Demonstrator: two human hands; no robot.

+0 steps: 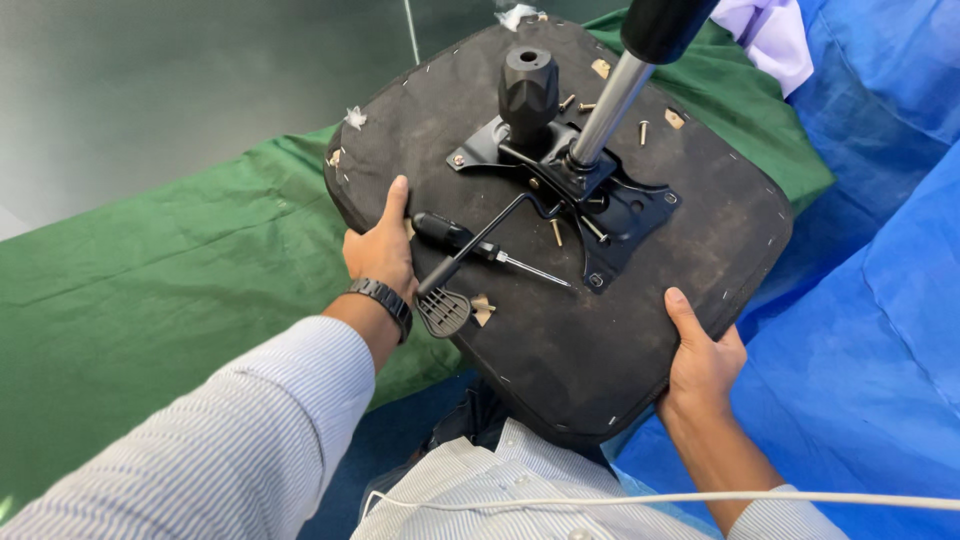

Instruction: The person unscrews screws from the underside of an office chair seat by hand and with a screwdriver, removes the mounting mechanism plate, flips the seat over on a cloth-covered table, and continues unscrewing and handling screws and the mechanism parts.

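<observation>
Seat, upturned, centre of frame: we grip it by two edges. Left hand curls over the left rim, thumb on the underside; right hand clasps the lower right corner, fingers hidden beneath. Both closed on the seat, neither holding a tool.

Step in hand, as we judge it: steadying or shifting the seat, with fastening paused. Any further turning calls for care, since loose parts lie unsecured on top.

Materials:
- Underside: dark, dusty fabric, stapled at the rim, rounded-square outline.
- Plate: black pressed metal, bolted near centre, with a ribbed black knob.
- Column: bright steel tube rising to the upper edge.
- Lever: thin black rod ending in a ridged paddle, lower left.
- Screwdriver: black handle, slim shaft, lying across the fabric.
- Screws: brass-coloured, scattered about the plate.
- Green cloth at left, blue sheet at right.
</observation>
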